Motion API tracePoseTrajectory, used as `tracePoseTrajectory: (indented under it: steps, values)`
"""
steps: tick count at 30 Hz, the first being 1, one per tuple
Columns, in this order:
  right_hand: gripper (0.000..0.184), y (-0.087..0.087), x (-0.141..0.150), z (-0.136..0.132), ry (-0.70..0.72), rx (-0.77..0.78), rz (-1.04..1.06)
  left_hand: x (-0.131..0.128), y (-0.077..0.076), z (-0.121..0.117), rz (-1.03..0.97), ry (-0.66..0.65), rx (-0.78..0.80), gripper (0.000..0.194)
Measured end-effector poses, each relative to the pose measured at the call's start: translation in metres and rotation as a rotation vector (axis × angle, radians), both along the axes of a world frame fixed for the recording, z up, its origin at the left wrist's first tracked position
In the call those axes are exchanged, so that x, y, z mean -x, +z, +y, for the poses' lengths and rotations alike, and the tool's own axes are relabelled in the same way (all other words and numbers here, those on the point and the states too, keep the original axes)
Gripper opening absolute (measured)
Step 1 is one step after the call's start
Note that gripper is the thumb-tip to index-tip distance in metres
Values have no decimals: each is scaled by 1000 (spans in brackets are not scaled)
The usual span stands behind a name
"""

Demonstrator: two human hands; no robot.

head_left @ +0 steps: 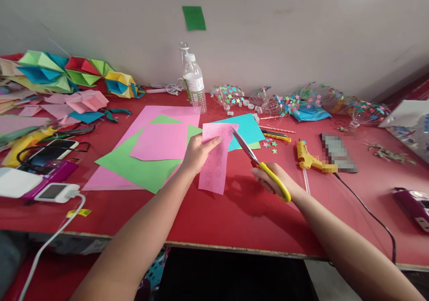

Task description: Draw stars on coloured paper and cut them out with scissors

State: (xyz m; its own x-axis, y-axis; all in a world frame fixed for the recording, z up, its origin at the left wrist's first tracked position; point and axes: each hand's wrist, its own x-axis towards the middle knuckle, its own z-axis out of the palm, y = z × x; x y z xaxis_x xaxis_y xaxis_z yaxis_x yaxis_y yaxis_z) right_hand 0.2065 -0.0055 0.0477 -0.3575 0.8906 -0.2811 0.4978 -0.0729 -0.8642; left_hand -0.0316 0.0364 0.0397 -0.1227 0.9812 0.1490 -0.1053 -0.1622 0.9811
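My left hand (pixel 197 152) pinches a pink paper strip (pixel 216 167) with star outlines drawn on it, holding it up over the red table (pixel 241 211). My right hand (pixel 273 179) grips yellow-handled scissors (pixel 259 163), fingers through the loops. The blades point up and left, their tip close to the strip's upper right edge. Under and behind the strip lie pink (pixel 161 141), green (pixel 134 167) and turquoise (pixel 250 129) paper sheets.
A water bottle (pixel 195 84) stands behind the sheets. A yellow glue gun (pixel 310 160) with a black cord lies at the right, small paper stars (pixel 271 144) beside it. Star-covered plastic pieces (pixel 301 100) line the back. Folded paper shapes (pixel 67 73), phones and chargers (pixel 43 176) crowd the left.
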Motion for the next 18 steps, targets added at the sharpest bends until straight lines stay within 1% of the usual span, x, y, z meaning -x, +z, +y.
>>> tracePoseTrajectory:
  steps: [8, 13, 18]
  values:
    - [51, 0, 0, 1, -23, 4, -24, 0, -2, 0, -4, -5, 11, 32]
    - [53, -3, 0, 3, -64, 43, 6, 1, -2, 1, -12, -3, 33, 33]
    - [54, 1, -1, 2, -46, 42, 13, 3, 0, 2, -48, -58, 73, 34]
